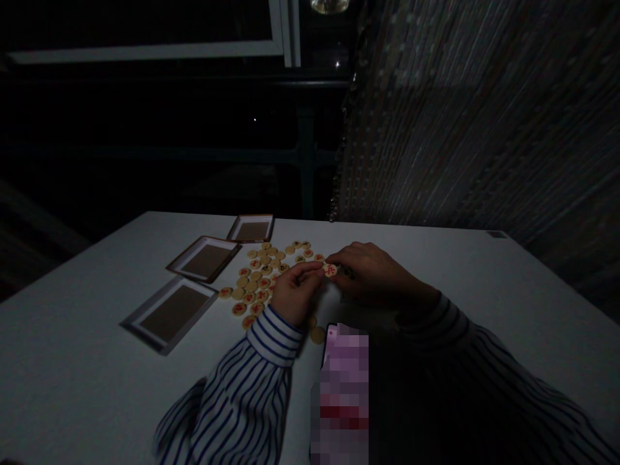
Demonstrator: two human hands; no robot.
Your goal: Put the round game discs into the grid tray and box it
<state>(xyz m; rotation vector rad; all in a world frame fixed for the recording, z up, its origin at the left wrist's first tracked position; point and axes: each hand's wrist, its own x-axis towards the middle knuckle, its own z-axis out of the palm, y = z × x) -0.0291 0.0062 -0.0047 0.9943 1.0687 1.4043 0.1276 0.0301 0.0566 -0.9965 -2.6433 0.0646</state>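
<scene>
A round xiangqi piece [330, 270] with a red character faces me, raised between my two hands. My left hand [294, 294] pinches its left edge with thumb and fingers. From the other side, my right hand [372, 270] is closed at its right edge, its fingertips partly in shadow. Many loose xiangqi pieces [255, 276] lie spread on the white table [460, 310], beyond and left of my hands. Some show red or black characters, others are plain side up. Two plain pieces, one of them at the front [318, 334], lie just below my left wrist.
Three shallow box parts stand at the left: a grey-rimmed one [145, 316], a brown-edged one [213, 276] and a smaller one [252, 216] behind. A phone [330, 342] with a lit, blurred-out screen lies in front of me. A strand curtain [426, 129] hangs behind the table.
</scene>
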